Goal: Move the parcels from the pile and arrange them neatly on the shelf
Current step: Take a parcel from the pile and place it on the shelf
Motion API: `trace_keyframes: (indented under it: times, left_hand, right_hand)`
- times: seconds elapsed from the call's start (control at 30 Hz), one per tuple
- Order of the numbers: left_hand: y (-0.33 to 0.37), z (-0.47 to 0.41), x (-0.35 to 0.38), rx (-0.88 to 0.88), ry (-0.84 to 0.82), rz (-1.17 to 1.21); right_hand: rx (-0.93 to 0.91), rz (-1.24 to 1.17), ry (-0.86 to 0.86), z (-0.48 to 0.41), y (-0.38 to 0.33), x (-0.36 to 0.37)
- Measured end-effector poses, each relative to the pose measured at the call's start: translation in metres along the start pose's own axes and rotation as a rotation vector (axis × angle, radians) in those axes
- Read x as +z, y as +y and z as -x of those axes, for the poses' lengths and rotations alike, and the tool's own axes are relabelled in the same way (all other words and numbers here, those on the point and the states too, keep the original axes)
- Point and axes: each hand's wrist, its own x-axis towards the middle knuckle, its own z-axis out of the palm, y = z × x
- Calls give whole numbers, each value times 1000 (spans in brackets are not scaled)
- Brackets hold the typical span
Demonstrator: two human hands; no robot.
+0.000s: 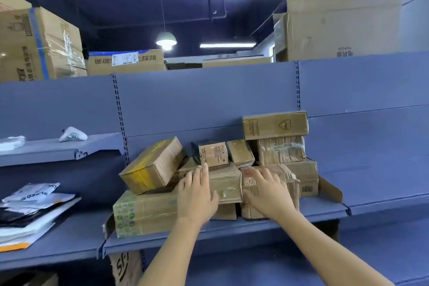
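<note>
Left hand (197,195): straight fingers pressing brown parcel (228,184).
Right hand (267,189): fingers spreading flat on taped parcel (289,175), at 3 o'clock.
Handling: seeming light, stiff; tape looking slick, so gripping the edges.

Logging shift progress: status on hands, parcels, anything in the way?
Left hand flat on middle box, right hand flat on taped parcel; no grip. Yellow-taped box leans tilted, left end of shelf stack. Nothing blocking the hands.
</note>
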Motion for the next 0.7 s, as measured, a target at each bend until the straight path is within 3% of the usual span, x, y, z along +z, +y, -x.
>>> trace_keyframes:
  times: [0.23,0.7]
  left_hand:
    - [9,-41,40,74,-43,-31]
    - [78,-159,72,77,61,-37]
  right_hand:
    - [24,4,20,-41,17,20]
    - [-80,28,25,-136,91,18]
